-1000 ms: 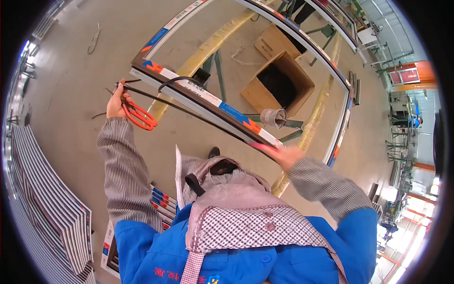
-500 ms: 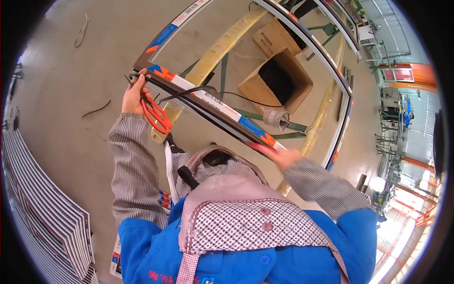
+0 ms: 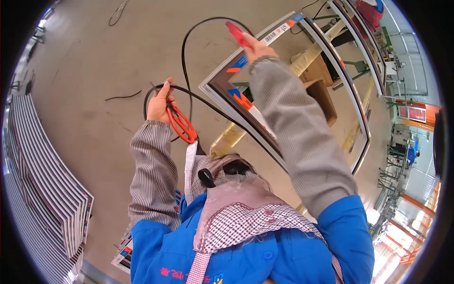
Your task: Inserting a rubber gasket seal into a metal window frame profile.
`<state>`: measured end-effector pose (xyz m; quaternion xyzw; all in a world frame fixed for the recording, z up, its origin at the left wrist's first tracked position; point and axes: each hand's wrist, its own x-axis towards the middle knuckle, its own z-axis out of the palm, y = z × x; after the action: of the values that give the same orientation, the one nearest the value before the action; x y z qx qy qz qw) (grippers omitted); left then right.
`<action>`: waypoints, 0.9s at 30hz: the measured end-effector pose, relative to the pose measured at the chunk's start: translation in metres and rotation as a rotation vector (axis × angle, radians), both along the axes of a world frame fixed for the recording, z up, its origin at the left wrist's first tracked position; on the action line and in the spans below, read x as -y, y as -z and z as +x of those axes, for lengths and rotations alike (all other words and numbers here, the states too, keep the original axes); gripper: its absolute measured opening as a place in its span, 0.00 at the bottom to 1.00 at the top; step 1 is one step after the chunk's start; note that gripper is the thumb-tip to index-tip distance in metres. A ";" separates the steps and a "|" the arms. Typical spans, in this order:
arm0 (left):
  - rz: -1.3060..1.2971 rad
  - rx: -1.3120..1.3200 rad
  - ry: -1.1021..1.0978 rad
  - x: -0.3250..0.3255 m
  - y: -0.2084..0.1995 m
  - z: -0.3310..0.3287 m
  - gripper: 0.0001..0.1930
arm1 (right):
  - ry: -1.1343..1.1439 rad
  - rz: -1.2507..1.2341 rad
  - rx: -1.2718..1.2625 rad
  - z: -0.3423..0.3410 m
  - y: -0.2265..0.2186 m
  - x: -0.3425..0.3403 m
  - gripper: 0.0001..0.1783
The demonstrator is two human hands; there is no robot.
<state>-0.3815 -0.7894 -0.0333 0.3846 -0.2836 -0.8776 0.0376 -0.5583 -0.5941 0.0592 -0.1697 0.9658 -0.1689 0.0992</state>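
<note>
My left hand [image 3: 161, 104] is closed around red-handled scissors [image 3: 181, 124] and a thin black rubber strip [image 3: 213, 108]. The strip loops over the floor and also runs along the near side of a dark window frame [image 3: 218, 81], which carries white, blue and orange film. Stretched forward, my right hand [image 3: 257, 47] grips a flat red tool [image 3: 238, 34] above the frame's far left side. Its exact kind is not clear. My right sleeve hides part of the frame's near side and what lies behind it.
Yellow-wrapped support bars [image 3: 228, 140] run beneath the frame. A cardboard box [image 3: 322, 100] sits inside its outline, partly hidden by my arm. Stacked frame profiles [image 3: 49, 175] stand at the left. More frames [image 3: 362, 45] and another person [image 3: 370, 13] are at the far right.
My right hand has swung from the frame's near right side forward to its far left side with the red tool. The black strip now makes a large loop. The view has shifted left.
</note>
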 end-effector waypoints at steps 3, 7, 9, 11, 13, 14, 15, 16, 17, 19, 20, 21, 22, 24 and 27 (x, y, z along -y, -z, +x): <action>-0.054 0.009 0.035 0.016 -0.002 -0.009 0.13 | -0.249 0.044 0.012 0.014 0.003 -0.042 0.21; -0.118 0.045 0.075 0.029 0.017 -0.031 0.10 | -0.416 0.340 0.118 0.119 -0.025 -0.105 0.21; -0.102 0.028 0.095 0.032 0.033 -0.044 0.10 | -0.479 0.586 0.128 0.153 -0.030 -0.136 0.24; -0.088 0.033 0.125 0.035 0.042 -0.052 0.10 | -0.501 0.670 0.169 0.170 -0.029 -0.160 0.27; -0.073 0.052 0.187 0.034 0.046 -0.061 0.11 | -0.520 0.751 0.215 0.166 -0.026 -0.158 0.30; -0.103 0.059 0.188 0.033 0.047 -0.064 0.11 | -0.534 0.659 0.200 0.159 -0.024 -0.139 0.32; -0.133 0.066 0.185 0.036 0.047 -0.066 0.11 | -0.548 0.567 0.185 0.150 -0.021 -0.115 0.34; -0.109 0.053 0.154 0.037 0.048 -0.068 0.10 | -0.559 0.576 0.165 0.140 -0.017 -0.083 0.36; -0.106 0.058 0.158 0.038 0.050 -0.069 0.10 | -0.571 0.584 0.146 0.129 -0.012 -0.049 0.37; -0.124 0.047 0.211 0.042 0.050 -0.075 0.10 | -0.527 0.568 0.181 0.109 -0.006 0.002 0.36; -0.130 0.032 0.240 0.044 0.049 -0.076 0.10 | -0.525 0.567 0.179 0.108 -0.002 0.003 0.36; -0.131 0.029 0.241 0.047 0.049 -0.076 0.10 | -0.526 0.577 0.229 0.107 0.004 0.000 0.35; -0.127 0.019 0.293 0.046 0.047 -0.078 0.10 | -0.518 0.599 0.278 0.103 0.005 -0.006 0.35; -0.127 0.024 0.375 0.056 0.044 -0.072 0.11 | -0.508 0.712 0.442 0.114 -0.013 -0.035 0.35; -0.191 -0.029 0.458 0.057 0.040 -0.073 0.12 | -0.478 0.879 0.537 0.128 -0.031 -0.072 0.35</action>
<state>-0.4545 -0.8464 -0.0737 0.2923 -0.4443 -0.8380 -0.1219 -0.4300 -0.5225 0.0903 -0.2776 0.8208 0.2391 0.4383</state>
